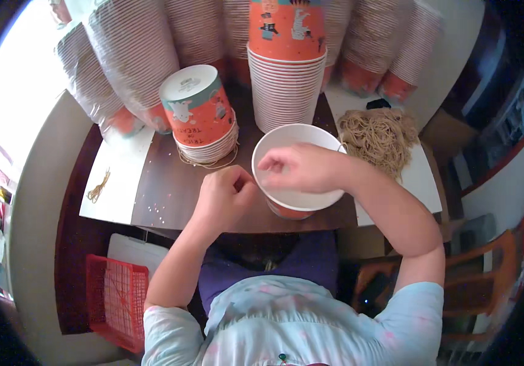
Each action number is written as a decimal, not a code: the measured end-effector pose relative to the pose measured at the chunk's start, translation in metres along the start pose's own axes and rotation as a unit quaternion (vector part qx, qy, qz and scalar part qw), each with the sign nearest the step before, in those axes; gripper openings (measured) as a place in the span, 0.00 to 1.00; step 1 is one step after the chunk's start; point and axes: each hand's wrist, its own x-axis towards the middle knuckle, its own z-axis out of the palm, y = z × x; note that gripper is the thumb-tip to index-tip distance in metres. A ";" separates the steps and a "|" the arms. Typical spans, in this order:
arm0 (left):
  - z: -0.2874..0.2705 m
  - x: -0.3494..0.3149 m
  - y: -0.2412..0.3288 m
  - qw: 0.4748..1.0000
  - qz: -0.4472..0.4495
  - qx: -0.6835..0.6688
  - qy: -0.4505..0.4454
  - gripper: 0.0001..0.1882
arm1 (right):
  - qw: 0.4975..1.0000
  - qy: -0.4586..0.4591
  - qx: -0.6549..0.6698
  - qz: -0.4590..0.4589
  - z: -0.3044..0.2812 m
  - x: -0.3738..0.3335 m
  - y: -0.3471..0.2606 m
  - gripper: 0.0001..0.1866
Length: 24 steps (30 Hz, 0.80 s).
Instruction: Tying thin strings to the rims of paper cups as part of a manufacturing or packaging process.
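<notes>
A paper bucket [314, 133] with a white inside and an orange outside stands open side up at the table's front edge. My right hand [295, 168] reaches over its mouth, fingers curled together; anything in them is too small to make out. Just left of the bucket is my left hand [225, 192], closed, its grip hidden from view. A bit of thin cord shows at the bucket's right rim. Behind my left hand sits a short stack of upside-down orange buckets [198, 113], with tan cords looped around its lower rims.
A tall stack of buckets [286, 85] rises behind the open one. Wrapped bucket stacks [130, 55] line the back. A heap of tan cord [378, 137] lies at right, a small cord bundle [98, 186] at left. A red plastic basket [115, 299] stands below left.
</notes>
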 end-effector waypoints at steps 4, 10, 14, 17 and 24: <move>-0.002 -0.030 -0.018 0.949 -0.122 -0.291 -0.010 0.05 | 0.977 0.002 -0.214 -0.015 0.008 -0.046 -0.026 0.38; 0.013 -0.057 -0.022 0.869 0.055 -0.486 0.078 0.05 | 0.948 0.097 -0.298 -0.055 0.025 -0.051 -0.014 0.18; 0.020 -0.056 -0.013 0.810 0.018 -0.585 0.026 0.05 | 0.915 0.193 -0.313 -0.168 0.038 -0.048 -0.008 0.09; 0.023 -0.054 -0.008 0.789 -0.044 -0.610 0.060 0.05 | 0.889 0.241 -0.318 -0.224 0.052 -0.047 -0.005 0.07; 0.013 -0.055 0.005 0.879 -0.032 -0.475 0.006 0.11 | 0.941 0.089 -0.174 -0.277 0.032 -0.043 -0.019 0.05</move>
